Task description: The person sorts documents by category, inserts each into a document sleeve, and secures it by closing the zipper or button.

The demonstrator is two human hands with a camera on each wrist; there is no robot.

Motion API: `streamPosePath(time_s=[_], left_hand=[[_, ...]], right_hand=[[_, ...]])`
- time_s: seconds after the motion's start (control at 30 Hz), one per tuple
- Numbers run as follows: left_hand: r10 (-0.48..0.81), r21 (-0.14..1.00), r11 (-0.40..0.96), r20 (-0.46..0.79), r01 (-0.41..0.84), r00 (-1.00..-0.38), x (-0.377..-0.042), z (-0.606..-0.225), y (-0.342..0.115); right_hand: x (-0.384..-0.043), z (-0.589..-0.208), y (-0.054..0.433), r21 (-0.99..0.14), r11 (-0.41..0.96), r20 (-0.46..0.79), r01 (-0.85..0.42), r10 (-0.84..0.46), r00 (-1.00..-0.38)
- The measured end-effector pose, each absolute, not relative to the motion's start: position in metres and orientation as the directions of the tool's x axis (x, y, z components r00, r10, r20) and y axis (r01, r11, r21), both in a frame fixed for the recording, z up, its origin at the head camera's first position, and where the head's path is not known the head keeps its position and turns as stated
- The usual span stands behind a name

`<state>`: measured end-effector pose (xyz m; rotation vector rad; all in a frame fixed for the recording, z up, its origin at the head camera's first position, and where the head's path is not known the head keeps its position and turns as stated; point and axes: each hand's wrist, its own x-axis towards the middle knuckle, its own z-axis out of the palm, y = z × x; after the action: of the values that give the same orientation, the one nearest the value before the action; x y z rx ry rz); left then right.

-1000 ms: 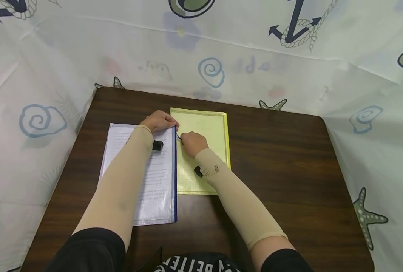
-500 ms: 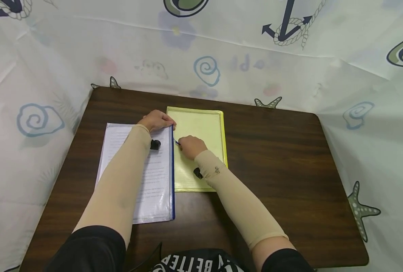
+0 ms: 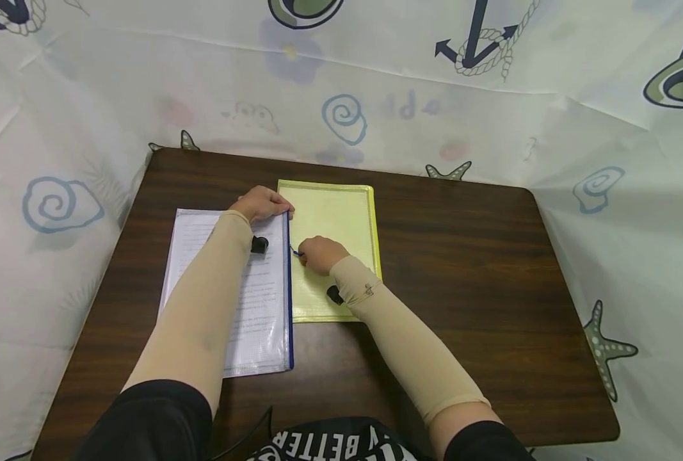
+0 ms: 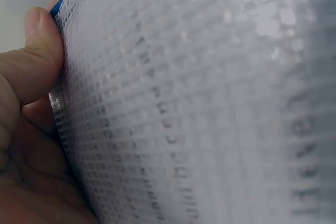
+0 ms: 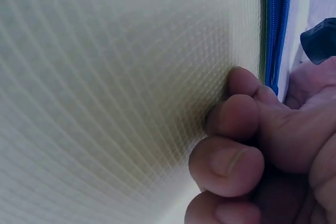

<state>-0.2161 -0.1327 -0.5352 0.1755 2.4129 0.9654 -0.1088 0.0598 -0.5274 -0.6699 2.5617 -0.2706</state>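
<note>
A clear mesh zipper pouch with printed sheets inside lies on the table, its blue zipper along the right edge. My left hand pinches the pouch's far right corner. In the left wrist view, the thumb lies on the pouch's mesh face. My right hand has curled fingers and pinches the blue zipper pull partway down that edge. The right wrist view shows the zipper running to the fingertips, which mostly hide the pull.
A yellow mesh pouch lies to the right, partly under the right hand and beside the clear one. The dark wooden table extends right. A printed cloth hangs behind it. Small black cameras sit at both wrists.
My right hand has moved the zipper pull along the clear pouch's edge, toward my body. The left hand stays at the corner. The head view has shifted slightly.
</note>
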Motion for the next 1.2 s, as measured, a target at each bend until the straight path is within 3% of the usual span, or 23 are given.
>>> streamPosePath(time_s=[0.1, 0.3, 0.53, 0.77, 0.97, 1.2], left_hand=[[0.303, 0.670, 0.738, -0.432, -0.078, -0.849, -0.217, -0.535, -0.133], [0.291, 0.673, 0.733, -0.441, -0.098, -0.849, -0.218, -0.535, -0.133], [0.286, 0.672, 0.732, -0.453, -0.112, -0.844, -0.219, -0.538, -0.132], [0.302, 0.672, 0.734, -0.450, -0.097, -0.840, -0.219, -0.537, -0.134], [0.297, 0.675, 0.729, -0.464, -0.116, -0.834, -0.220, -0.539, -0.135], [0.293, 0.673, 0.734, -0.438, -0.094, -0.850, -0.218, -0.540, -0.132]], right_hand=[[-0.106, -0.527, 0.061, -0.319, 0.856, -0.423, -0.407, -0.513, -0.747], [-0.097, -0.522, 0.063, -0.380, 0.818, -0.515, -0.433, -0.575, -0.636], [-0.092, -0.522, 0.066, -0.397, 0.814, -0.494, -0.423, -0.578, -0.649], [-0.082, -0.518, 0.068, -0.448, 0.780, -0.553, -0.437, -0.626, -0.550], [-0.075, -0.518, 0.071, -0.449, 0.776, -0.539, -0.443, -0.631, -0.559], [-0.063, -0.518, 0.075, -0.506, 0.738, -0.580, -0.445, -0.674, -0.457]])
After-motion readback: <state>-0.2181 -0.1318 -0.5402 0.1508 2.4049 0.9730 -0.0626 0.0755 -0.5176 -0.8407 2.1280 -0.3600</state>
